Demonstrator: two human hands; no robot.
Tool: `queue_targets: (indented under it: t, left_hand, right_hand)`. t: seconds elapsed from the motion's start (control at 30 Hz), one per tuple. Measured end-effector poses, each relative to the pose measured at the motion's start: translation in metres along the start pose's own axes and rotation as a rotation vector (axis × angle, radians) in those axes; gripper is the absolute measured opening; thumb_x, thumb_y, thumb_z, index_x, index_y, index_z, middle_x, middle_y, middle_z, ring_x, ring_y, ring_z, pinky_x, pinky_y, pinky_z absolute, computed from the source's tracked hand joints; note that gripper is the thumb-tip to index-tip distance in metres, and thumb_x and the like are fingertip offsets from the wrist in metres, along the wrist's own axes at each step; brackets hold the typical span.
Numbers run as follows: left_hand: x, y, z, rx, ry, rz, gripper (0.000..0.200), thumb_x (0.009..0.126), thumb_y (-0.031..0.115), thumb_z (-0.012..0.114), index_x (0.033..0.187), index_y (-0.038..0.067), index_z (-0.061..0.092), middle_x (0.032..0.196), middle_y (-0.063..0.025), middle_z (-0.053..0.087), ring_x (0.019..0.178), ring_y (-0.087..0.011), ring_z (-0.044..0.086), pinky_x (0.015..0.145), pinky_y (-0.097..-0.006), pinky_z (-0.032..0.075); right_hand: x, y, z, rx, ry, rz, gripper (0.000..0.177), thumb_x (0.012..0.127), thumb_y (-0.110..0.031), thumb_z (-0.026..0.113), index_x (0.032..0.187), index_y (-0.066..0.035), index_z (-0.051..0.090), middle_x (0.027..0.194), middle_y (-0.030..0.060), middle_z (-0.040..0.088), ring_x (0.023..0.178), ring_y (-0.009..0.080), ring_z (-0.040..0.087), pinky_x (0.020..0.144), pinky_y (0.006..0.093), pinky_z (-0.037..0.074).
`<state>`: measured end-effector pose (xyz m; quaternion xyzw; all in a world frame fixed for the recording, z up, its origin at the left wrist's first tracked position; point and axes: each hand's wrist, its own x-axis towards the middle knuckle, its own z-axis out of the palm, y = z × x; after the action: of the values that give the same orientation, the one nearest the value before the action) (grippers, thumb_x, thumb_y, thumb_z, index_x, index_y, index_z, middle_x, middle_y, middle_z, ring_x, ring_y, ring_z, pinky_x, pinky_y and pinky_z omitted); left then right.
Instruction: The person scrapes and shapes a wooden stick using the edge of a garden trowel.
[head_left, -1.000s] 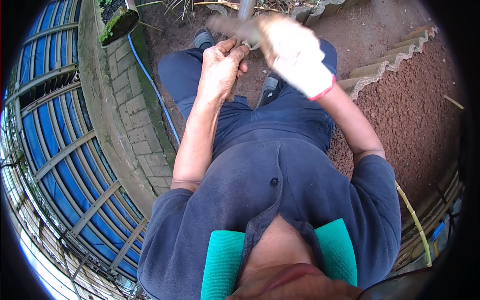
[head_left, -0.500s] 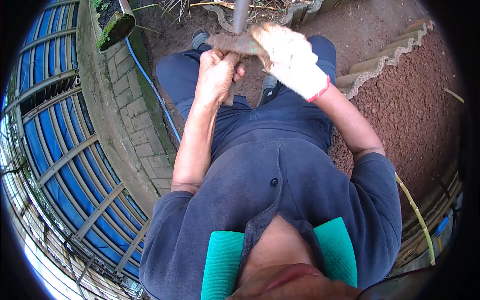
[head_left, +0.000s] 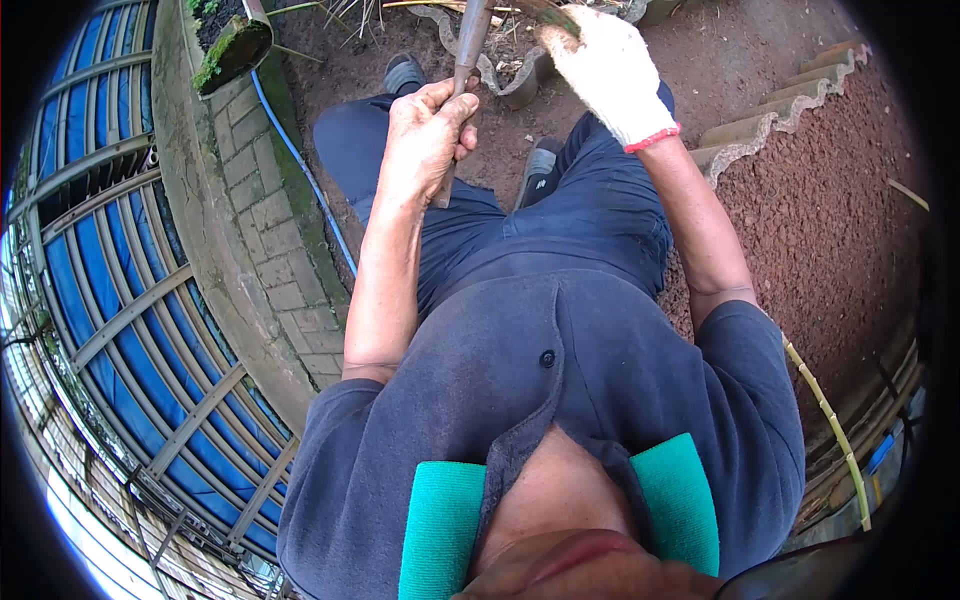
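My bare left hand (head_left: 425, 140) is closed around a grey-brown tool shaft (head_left: 467, 45) that runs up out of the top of the view. Its lower end pokes out below my fist, above my dark blue trousers. My right hand (head_left: 605, 65), in a white glove with a red cuff, is raised to the upper right of the shaft. It grips a brown flat piece (head_left: 548, 12) that the frame's top edge cuts off. The two hands are apart.
A curved brick curb (head_left: 250, 210) with a blue hose (head_left: 300, 160) along it runs on the left, with blue sheeting under a lattice (head_left: 110, 300) beyond. Scalloped edging tiles (head_left: 770, 130) border red soil (head_left: 840, 220) on the right. My shoes (head_left: 405, 72) stand on bare earth.
My gloved right hand has lifted the brown piece away from the shaft, up and to the right. My left hand has kept its grip and shifted slightly up.
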<state>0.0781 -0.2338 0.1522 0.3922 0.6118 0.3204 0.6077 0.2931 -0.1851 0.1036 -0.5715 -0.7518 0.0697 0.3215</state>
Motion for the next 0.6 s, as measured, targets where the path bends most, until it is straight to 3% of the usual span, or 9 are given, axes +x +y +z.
queue_targets:
  t: [0.13, 0.17, 0.2, 0.33, 0.4, 0.43, 0.47, 0.53, 0.6]
  left_hand:
    - [0.002, 0.001, 0.000, 0.056, -0.017, -0.012, 0.031, 0.094, 0.007, 0.061, 0.121, -0.008, 0.062, 0.076, 0.0004, 0.059, 0.056, -0.0045, 0.051, 0.047, -0.0191, 0.038]
    - [0.002, 0.002, 0.004, 0.080, -0.012, -0.016, 0.031, 0.094, 0.006, 0.060, 0.121, -0.008, 0.062, 0.076, 0.0005, 0.059, 0.055, -0.0043, 0.051, 0.047, -0.0189, 0.038]
    - [0.001, 0.002, 0.008, 0.102, -0.009, -0.022, 0.030, 0.094, 0.006, 0.060, 0.121, -0.008, 0.062, 0.076, 0.0005, 0.059, 0.055, -0.0041, 0.051, 0.047, -0.0187, 0.038]
    - [-0.016, -0.006, 0.007, 0.168, -0.055, 0.012, 0.028, 0.095, 0.006, 0.058, 0.120, -0.005, 0.064, 0.073, 0.0022, 0.057, 0.053, -0.0035, 0.048, 0.046, -0.0191, 0.038]
    - [-0.018, -0.002, 0.008, 0.185, -0.052, 0.026, 0.029, 0.094, 0.006, 0.059, 0.121, -0.004, 0.064, 0.070, 0.0031, 0.056, 0.052, -0.0030, 0.048, 0.046, -0.0186, 0.037]
    - [-0.014, -0.006, 0.007, 0.175, -0.037, 0.014, 0.029, 0.094, 0.006, 0.059, 0.121, -0.004, 0.064, 0.070, 0.0033, 0.055, 0.052, -0.0030, 0.048, 0.046, -0.0186, 0.037]
    - [-0.015, -0.009, 0.005, 0.169, -0.023, -0.005, 0.029, 0.094, 0.006, 0.059, 0.121, -0.004, 0.064, 0.070, 0.0035, 0.055, 0.052, -0.0030, 0.047, 0.046, -0.0185, 0.037]
    - [-0.011, -0.005, 0.010, 0.165, -0.015, 0.012, 0.027, 0.094, 0.006, 0.060, 0.119, -0.005, 0.065, 0.073, 0.0017, 0.056, 0.053, -0.0035, 0.048, 0.046, -0.0192, 0.036]
    - [-0.014, -0.002, 0.014, 0.196, -0.041, 0.020, 0.026, 0.094, 0.006, 0.061, 0.118, -0.004, 0.066, 0.075, 0.0010, 0.056, 0.054, -0.0039, 0.048, 0.047, -0.0197, 0.037]
  right_hand:
    - [-0.017, -0.032, -0.008, 0.091, 0.003, -0.108, 0.023, 0.086, -0.029, 0.066, 0.097, -0.009, 0.070, 0.079, 0.0157, 0.067, 0.076, 0.0303, 0.070, 0.065, 0.0418, 0.057]
    - [-0.026, -0.042, -0.012, -0.048, -0.112, -0.087, 0.029, 0.083, -0.021, 0.073, 0.109, -0.011, 0.068, 0.099, 0.0133, 0.069, 0.085, 0.0296, 0.070, 0.076, 0.0393, 0.057]
    - [-0.031, -0.037, -0.006, -0.077, -0.005, -0.184, 0.028, 0.084, -0.019, 0.070, 0.111, -0.012, 0.067, 0.096, 0.0123, 0.068, 0.084, 0.0296, 0.069, 0.074, 0.0389, 0.057]
    - [0.001, 0.012, -0.002, -0.154, -0.127, 0.078, 0.020, 0.086, -0.015, 0.067, 0.106, -0.010, 0.068, 0.097, 0.0124, 0.070, 0.086, 0.0292, 0.070, 0.073, 0.0373, 0.057]
    - [-0.001, 0.007, -0.013, -0.041, 0.230, 0.097, 0.016, 0.084, -0.013, 0.065, 0.095, -0.002, 0.066, 0.079, 0.0175, 0.064, 0.075, 0.0356, 0.066, 0.067, 0.0427, 0.053]
    - [-0.006, 0.005, -0.015, -0.042, 0.225, -0.039, 0.012, 0.084, -0.016, 0.064, 0.093, -0.008, 0.066, 0.072, 0.0107, 0.062, 0.062, 0.0290, 0.066, 0.055, 0.0386, 0.055]
    - [-0.008, -0.003, -0.008, -0.007, 0.329, -0.216, 0.013, 0.082, -0.015, 0.065, 0.094, -0.010, 0.064, 0.071, 0.0108, 0.061, 0.064, 0.0273, 0.066, 0.055, 0.0380, 0.054]
    - [-0.019, -0.031, -0.008, -0.043, 0.284, -0.360, 0.016, 0.081, -0.015, 0.067, 0.096, -0.011, 0.063, 0.070, 0.0097, 0.060, 0.064, 0.0263, 0.066, 0.055, 0.0371, 0.054]
    - [-0.021, -0.025, -0.006, -0.144, -0.019, -0.208, 0.019, 0.081, -0.016, 0.068, 0.098, -0.009, 0.064, 0.074, 0.0114, 0.062, 0.070, 0.0284, 0.067, 0.062, 0.0374, 0.055]
